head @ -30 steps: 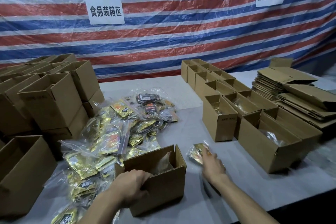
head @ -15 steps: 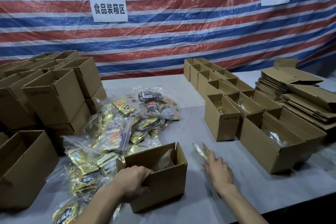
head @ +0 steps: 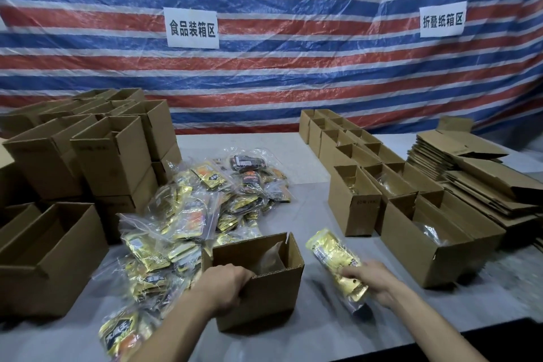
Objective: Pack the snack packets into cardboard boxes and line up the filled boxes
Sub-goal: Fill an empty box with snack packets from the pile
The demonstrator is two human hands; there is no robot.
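One cardboard box [head: 264,300] is gripped at its rim by the left hand [head: 224,285], one gold packet [head: 332,256] by the right hand [head: 374,281], over bare table [head: 323,320].

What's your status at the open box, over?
Left grip on open box, near rim. Right grip holds gold snack packet beside it, not yet in. Nothing between them.

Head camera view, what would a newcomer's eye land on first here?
The red, white and blue striped tarp fills the back wall. Below it, a heap of gold snack packets sprawls left of centre. Nearest, the left hand grips an open cardboard box while the right hand holds a gold packet beside it.
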